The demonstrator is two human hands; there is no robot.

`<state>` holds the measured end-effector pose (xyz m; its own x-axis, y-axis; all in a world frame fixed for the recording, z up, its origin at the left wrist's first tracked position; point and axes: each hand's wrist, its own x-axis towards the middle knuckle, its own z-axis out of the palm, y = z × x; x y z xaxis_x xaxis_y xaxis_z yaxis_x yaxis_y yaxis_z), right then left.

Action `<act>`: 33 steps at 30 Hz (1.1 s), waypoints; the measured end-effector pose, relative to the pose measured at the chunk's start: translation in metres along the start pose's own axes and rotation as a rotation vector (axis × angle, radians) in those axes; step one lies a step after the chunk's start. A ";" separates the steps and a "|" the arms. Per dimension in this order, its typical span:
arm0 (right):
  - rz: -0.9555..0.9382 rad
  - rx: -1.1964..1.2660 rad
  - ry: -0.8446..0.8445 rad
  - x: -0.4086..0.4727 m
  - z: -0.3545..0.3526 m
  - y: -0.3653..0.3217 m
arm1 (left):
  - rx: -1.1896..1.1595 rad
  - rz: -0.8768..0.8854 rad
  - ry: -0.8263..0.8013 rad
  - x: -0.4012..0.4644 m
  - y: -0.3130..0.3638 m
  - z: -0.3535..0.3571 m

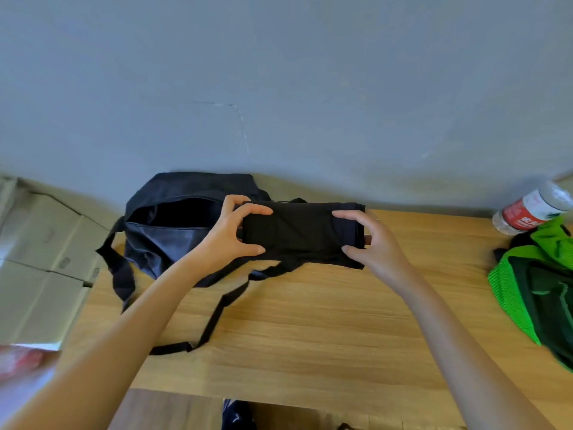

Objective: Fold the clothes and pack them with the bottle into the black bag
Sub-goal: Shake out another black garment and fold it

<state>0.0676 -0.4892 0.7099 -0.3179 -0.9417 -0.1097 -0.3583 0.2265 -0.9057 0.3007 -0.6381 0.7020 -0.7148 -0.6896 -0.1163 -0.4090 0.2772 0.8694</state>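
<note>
Wooden table (310,321): both hands (307,235) grip folded black garment (302,232).

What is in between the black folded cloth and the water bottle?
Only bare wooden table lies between the folded black cloth and the bottle, in the head view.

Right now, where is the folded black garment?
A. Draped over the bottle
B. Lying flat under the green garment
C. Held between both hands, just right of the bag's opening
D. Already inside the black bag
C: the left hand and right hand grip opposite ends of the folded black garment, beside the black bag with its open mouth.
</note>
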 end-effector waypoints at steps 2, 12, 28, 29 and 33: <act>-0.008 0.007 -0.018 0.016 0.024 -0.019 | 0.009 0.002 0.009 -0.003 -0.011 -0.034; -0.014 0.004 -0.110 0.093 0.149 -0.083 | 0.003 -0.060 0.076 -0.019 -0.080 -0.173; 0.104 -0.283 -0.115 0.119 0.206 -0.054 | 0.275 -0.115 0.104 -0.001 -0.150 -0.166; 0.113 -0.334 -0.115 0.122 0.208 -0.053 | 0.318 -0.125 0.110 0.000 -0.151 -0.165; 0.083 -0.483 -0.084 0.126 0.219 -0.048 | 0.405 -0.154 0.145 0.000 -0.151 -0.156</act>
<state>0.2369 -0.6732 0.6504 -0.2982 -0.9278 -0.2241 -0.7068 0.3724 -0.6014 0.4509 -0.7840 0.6459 -0.5533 -0.8219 -0.1358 -0.7136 0.3835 0.5862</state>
